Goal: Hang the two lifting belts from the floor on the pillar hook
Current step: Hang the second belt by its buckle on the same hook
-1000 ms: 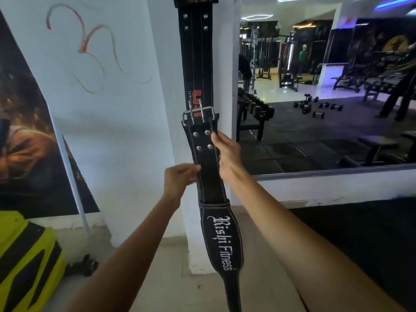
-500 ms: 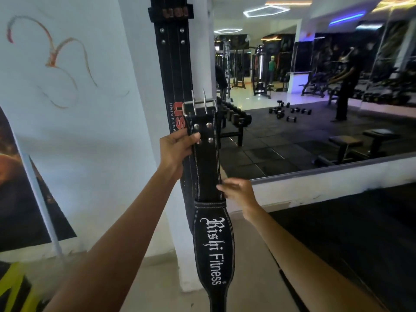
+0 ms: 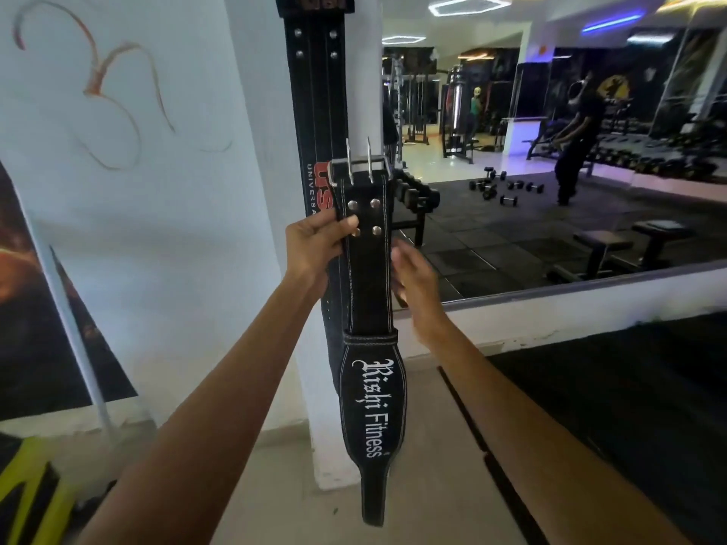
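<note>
Belt (image 3: 369, 293): held upright, buckle (image 3: 358, 164) topmost, tail hanging floorward.
Hung belt (image 3: 316, 112): on pillar (image 3: 271, 151), directly behind.
Hook: above frame, unseen.
Left hand (image 3: 314, 245): pinching belt below buckle; nearer.
Right hand (image 3: 413, 277): open, beside belt.

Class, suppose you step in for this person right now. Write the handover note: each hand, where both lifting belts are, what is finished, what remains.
Left hand: gripping the Rishi Fitness belt by its left edge, just below the buckle.
Right hand: open, blurred, beside the belt's right edge; contact cannot be told.
USA belt: hangs flat against the white pillar from above the frame; the hook itself is out of view.
Done: first belt appears hung; second belt is off the floor, held upright with buckle prongs pointing up.
Left: raise the buckle to the hook, hang it, let go.
</note>
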Tool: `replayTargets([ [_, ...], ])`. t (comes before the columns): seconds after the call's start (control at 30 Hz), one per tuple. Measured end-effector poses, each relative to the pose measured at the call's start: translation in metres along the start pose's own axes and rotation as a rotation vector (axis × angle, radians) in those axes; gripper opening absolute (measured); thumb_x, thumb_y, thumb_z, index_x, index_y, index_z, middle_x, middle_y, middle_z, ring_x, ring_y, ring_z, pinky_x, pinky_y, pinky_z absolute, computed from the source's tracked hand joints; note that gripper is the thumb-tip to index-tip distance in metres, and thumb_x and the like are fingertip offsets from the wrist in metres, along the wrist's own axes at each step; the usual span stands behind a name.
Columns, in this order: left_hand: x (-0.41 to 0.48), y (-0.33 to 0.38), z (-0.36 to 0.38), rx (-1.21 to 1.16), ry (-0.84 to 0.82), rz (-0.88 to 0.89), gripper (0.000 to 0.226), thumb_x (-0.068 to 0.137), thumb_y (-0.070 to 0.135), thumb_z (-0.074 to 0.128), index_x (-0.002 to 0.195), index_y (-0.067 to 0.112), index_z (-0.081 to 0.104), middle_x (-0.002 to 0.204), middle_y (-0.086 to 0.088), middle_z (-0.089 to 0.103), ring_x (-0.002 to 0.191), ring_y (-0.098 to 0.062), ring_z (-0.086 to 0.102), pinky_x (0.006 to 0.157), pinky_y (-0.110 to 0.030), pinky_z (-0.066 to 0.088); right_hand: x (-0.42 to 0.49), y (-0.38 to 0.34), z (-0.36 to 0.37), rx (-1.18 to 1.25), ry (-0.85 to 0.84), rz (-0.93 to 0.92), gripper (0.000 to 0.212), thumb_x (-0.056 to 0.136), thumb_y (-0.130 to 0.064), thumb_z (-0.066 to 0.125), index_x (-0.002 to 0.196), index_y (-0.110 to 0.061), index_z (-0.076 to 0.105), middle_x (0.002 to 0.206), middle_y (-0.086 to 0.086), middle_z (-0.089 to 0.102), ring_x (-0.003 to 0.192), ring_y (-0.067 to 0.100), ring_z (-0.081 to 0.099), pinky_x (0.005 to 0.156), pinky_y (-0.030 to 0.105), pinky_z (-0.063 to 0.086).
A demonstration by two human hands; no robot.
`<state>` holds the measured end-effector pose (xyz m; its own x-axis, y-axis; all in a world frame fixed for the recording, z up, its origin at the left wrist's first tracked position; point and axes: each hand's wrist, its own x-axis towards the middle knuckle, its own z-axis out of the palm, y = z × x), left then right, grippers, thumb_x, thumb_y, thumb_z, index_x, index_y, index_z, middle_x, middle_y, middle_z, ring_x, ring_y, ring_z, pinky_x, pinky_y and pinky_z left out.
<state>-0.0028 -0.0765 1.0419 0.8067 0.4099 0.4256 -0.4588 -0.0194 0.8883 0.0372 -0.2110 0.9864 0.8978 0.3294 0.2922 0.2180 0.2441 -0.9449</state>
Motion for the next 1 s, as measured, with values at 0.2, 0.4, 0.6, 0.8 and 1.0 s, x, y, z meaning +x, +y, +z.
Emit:
replayTargets([
  [0.2, -0.042, -0.045, -0.011, 0.079, -0.02, -0.08, 0.017, 0.087, 0.007, 0.061, 0.076, 0.017, 0.068, 0.07, 0.012, 0.068, 0.066, 0.001, 0.062, 0.066, -0.023, 0.05, 0.025, -0.03, 0.032, 0.116, 0.084, -0.044, 0.02, 0.088, -0.024, 0.058, 0.102, -0.012, 0.067, 0.094, 0.01, 0.065, 0.095, 0.022, 0.058, 0.1, 0.045, 0.043],
  [0.4, -0.047, -0.052, -0.02, 0.256, -0.082, -0.205, 0.011, 0.081, 0.006, 0.069, 0.073, -0.002, 0.068, 0.065, -0.002, 0.062, 0.059, -0.013, 0.058, 0.059, -0.026, 0.048, 0.02, -0.029, 0.031, 0.097, 0.108, 0.016, 0.025, 0.088, -0.028, 0.058, 0.102, -0.009, 0.066, 0.085, -0.002, 0.06, 0.086, 0.012, 0.057, 0.084, 0.029, 0.042],
  [0.6, -0.056, -0.054, -0.017, 0.151, -0.124, -0.165, 0.013, 0.083, 0.005, 0.066, 0.095, 0.003, 0.07, 0.088, -0.004, 0.074, 0.084, -0.017, 0.071, 0.085, -0.037, 0.057, 0.021, -0.046, 0.03, 0.109, 0.08, -0.008, 0.016, 0.089, -0.031, 0.054, 0.091, -0.02, 0.065, 0.09, -0.001, 0.059, 0.093, 0.015, 0.055, 0.098, 0.039, 0.038],
  [0.8, -0.042, -0.033, -0.013, -0.055, 0.024, -0.153, 0.016, 0.084, 0.005, 0.064, 0.094, -0.006, 0.068, 0.076, -0.003, 0.074, 0.071, -0.015, 0.071, 0.064, -0.024, 0.056, -0.01, -0.014, 0.014, -0.143, -0.156, 0.047, 0.043, 0.093, -0.029, 0.046, 0.13, -0.008, 0.046, 0.124, 0.003, 0.053, 0.11, 0.009, 0.051, 0.095, 0.026, 0.04],
  [1.0, -0.029, -0.002, -0.012, -0.095, 0.09, -0.109, 0.025, 0.09, 0.015, 0.058, 0.104, -0.005, 0.066, 0.08, -0.005, 0.071, 0.065, -0.01, 0.07, 0.059, -0.023, 0.057, -0.022, 0.002, 0.024, 0.018, -0.041, 0.08, 0.005, 0.085, -0.01, 0.061, 0.084, -0.008, 0.066, 0.083, 0.011, 0.067, 0.071, 0.017, 0.067, 0.072, 0.032, 0.057],
])
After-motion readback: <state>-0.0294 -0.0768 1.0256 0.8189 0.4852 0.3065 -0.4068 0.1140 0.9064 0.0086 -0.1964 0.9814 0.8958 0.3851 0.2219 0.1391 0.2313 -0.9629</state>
